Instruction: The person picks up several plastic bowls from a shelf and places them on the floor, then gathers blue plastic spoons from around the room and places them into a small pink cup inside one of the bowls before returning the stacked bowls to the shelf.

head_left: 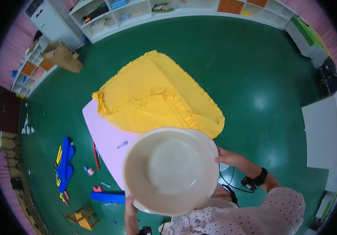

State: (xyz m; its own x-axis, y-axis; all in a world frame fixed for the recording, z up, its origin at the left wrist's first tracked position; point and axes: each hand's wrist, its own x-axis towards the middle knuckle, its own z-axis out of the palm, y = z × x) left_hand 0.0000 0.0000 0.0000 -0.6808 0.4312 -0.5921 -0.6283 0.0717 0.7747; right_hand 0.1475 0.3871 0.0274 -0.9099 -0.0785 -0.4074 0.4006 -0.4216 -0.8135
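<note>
A large cream-coloured plastic basin (pixel 172 164) is held up between my two hands, its open top facing the camera and nothing seen inside. My left hand (pixel 130 201) grips the rim at the lower left, most of its fingers hidden under the basin. On the other side my right hand (pixel 224 156) has hold of the rim by its side grip. Just beyond the basin lies a yellow cloth with a ruffled edge (pixel 137 90), spread with folds over a pale pink table (pixel 104 133). A small grey-blue spoon (pixel 122 144) rests on the bare part of that table.
Left on the green floor are blue plastic pieces (pixel 64 166), a red stick (pixel 96 156), a blue ridged piece (pixel 107 197) and a small wooden chair (pixel 83 218). A brown paper bag (pixel 62 56) stands by white shelves (pixel 131 17). White furniture (pixel 322 135) lines the right.
</note>
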